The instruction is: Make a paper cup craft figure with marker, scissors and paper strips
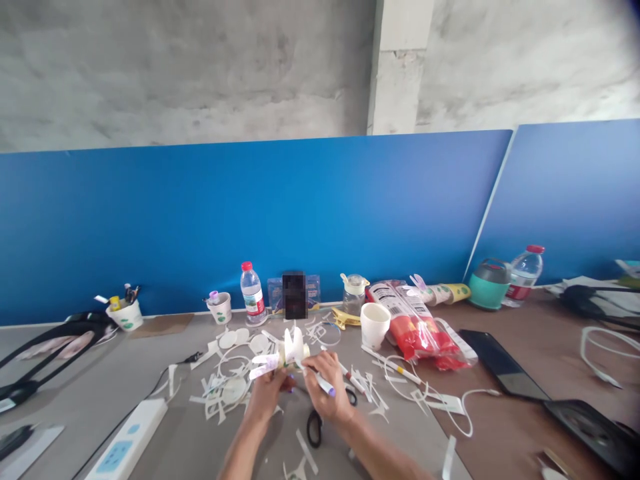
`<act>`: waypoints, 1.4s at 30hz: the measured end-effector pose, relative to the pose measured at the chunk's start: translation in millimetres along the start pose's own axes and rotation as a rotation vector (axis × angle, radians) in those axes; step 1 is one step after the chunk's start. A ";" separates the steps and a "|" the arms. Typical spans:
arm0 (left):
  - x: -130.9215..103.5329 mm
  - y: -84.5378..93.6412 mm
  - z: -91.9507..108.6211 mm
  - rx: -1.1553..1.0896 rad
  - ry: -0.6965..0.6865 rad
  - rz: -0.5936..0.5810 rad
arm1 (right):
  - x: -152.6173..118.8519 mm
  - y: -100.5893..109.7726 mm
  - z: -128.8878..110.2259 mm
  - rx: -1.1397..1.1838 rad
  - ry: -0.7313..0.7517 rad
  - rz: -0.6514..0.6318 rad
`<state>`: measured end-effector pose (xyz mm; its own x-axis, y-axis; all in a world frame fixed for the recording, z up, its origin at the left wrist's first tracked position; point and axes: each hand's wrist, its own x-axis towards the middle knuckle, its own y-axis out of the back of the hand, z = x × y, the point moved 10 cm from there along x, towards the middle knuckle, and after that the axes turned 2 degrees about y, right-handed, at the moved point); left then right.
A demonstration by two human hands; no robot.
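Observation:
My left hand holds a white paper-cup craft with cut flaps sticking up, low over the grey table. My right hand grips a white marker with a purple end, its tip against the craft. Black-handled scissors lie just under my right wrist. Paper scraps and cut white circles are scattered around both hands.
A white paper cup, a red snack bag, water bottles, a teal container and pen cups stand along the blue partition. A power strip lies front left; phones or tablets lie right.

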<state>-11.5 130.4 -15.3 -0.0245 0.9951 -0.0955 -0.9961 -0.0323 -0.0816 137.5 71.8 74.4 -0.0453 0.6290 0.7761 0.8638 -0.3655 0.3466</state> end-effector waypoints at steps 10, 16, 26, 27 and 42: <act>1.7 7.6 -2.8 -0.032 0.000 0.069 | -0.7 0.5 9.2 -0.021 -0.047 0.020; 0.8 11.8 -2.2 -0.013 0.000 0.095 | -2.7 -5.8 4.4 -0.009 -0.026 -0.022; 3.9 16.6 -9.0 -0.048 0.016 0.114 | -1.9 -2.6 4.9 -0.002 -0.032 0.008; 3.7 17.1 -8.9 -0.051 0.024 0.121 | -2.0 -1.0 5.2 -0.002 -0.036 0.019; -2.2 12.2 -1.5 0.000 0.004 0.093 | -4.7 0.9 9.0 0.046 -0.068 0.082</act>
<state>-23.4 127.7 -17.6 -0.1163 0.9875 -0.1063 -0.9896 -0.1243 -0.0721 143.0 74.7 66.3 0.0592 0.6442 0.7626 0.8854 -0.3867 0.2579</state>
